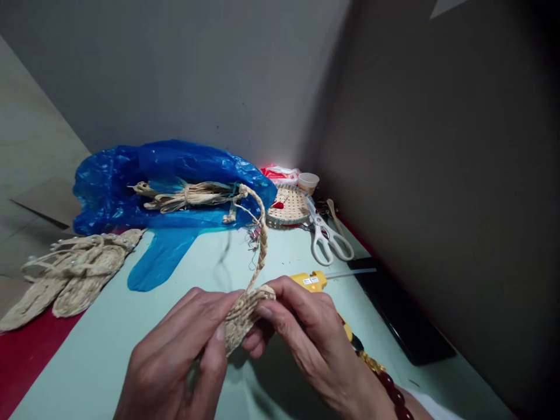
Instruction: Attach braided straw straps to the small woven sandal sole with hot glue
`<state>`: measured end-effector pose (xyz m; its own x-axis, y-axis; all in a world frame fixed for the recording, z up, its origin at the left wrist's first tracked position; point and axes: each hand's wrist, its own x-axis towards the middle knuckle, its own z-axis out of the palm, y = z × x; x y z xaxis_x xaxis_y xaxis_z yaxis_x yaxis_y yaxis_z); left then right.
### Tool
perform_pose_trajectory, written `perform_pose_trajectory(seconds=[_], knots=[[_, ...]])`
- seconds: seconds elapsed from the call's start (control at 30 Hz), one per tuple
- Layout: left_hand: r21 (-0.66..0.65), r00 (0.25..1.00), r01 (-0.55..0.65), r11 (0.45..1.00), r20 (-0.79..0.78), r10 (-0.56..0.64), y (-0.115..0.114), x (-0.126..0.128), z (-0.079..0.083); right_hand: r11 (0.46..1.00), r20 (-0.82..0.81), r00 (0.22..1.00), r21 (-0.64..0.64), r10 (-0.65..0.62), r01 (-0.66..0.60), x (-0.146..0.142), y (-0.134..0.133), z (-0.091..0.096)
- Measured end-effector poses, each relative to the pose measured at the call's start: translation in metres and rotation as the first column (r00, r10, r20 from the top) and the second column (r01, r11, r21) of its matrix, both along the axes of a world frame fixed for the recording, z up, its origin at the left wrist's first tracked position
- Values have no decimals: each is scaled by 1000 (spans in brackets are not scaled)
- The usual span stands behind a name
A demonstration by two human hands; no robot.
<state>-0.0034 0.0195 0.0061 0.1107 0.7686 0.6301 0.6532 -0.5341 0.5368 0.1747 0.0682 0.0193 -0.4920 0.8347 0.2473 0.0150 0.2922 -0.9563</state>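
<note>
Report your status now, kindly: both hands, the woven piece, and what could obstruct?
Left hand, right hand: both gripping woven piece. Braid rising from its far edge. Possible obstacle: glue gun, partly hidden behind right hand.

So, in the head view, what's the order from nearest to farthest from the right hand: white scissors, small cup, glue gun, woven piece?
1. Woven piece: held in the right hand.
2. Glue gun: just beyond, partly hidden by the hand.
3. White scissors: farther back, toward the right.
4. Small cup: at the back, beyond the scissors.
</note>
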Motion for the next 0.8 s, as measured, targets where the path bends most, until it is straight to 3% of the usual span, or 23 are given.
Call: perform_pose_trajectory(seconds=[0.33, 0.8], knots=[[-28, 997, 62, 998, -39, -63, 0, 2, 5, 999, 1, 1000, 23, 30, -30, 0, 1, -1], [23, 997, 23, 999, -76, -21, -1, 4, 2, 995, 31, 999, 92, 32, -35, 0, 1, -6]])
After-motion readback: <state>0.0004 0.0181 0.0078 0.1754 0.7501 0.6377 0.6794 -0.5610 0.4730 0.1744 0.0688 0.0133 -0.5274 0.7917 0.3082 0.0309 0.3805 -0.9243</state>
